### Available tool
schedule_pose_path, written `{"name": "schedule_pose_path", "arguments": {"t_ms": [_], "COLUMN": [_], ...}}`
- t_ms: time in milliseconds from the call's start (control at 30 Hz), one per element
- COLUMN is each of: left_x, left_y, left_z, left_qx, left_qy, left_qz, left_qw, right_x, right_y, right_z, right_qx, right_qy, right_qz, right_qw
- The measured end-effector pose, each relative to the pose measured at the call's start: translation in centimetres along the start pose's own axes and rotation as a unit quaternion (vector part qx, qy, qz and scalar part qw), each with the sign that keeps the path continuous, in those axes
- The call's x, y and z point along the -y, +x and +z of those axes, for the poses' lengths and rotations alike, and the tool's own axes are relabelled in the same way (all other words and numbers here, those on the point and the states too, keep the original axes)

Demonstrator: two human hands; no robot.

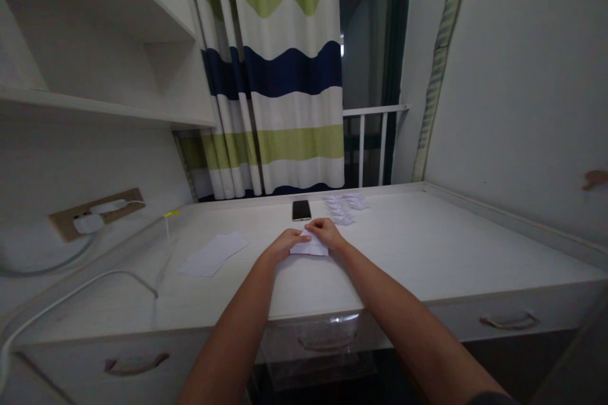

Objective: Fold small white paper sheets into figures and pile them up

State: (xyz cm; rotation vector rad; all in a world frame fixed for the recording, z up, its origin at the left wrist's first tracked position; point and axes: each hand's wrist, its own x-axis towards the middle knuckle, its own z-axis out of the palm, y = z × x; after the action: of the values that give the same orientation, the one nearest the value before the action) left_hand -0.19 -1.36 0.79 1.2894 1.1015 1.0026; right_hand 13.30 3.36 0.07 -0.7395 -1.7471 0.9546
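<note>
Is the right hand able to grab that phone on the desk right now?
Probably yes: the phone lies just beyond the right hand, with nothing seen on top of it, though its fingers are busy with folded paper.

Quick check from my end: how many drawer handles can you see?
3. The left drawer handle, the middle drawer handle seen through clear plastic, and the right drawer handle. Any others behind the forearms would be hidden.
</note>
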Motion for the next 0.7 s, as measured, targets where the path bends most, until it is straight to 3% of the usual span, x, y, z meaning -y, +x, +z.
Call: {"name": "schedule_pose_path", "arguments": {"t_ms": [700], "left_x": [0.39], "left_y": [0.38], "left_z": [-0.29], "left_qx": [-0.004], "left_qy": [0.023], "left_qz": [0.002], "left_qw": [1.0], "right_x": [-0.83], "right_y": [0.19], "right_z": [-0.05], "right_qx": [0.044], "right_qy": [-0.026], "right_qz": [0.001], "right_qw": [0.999]}}
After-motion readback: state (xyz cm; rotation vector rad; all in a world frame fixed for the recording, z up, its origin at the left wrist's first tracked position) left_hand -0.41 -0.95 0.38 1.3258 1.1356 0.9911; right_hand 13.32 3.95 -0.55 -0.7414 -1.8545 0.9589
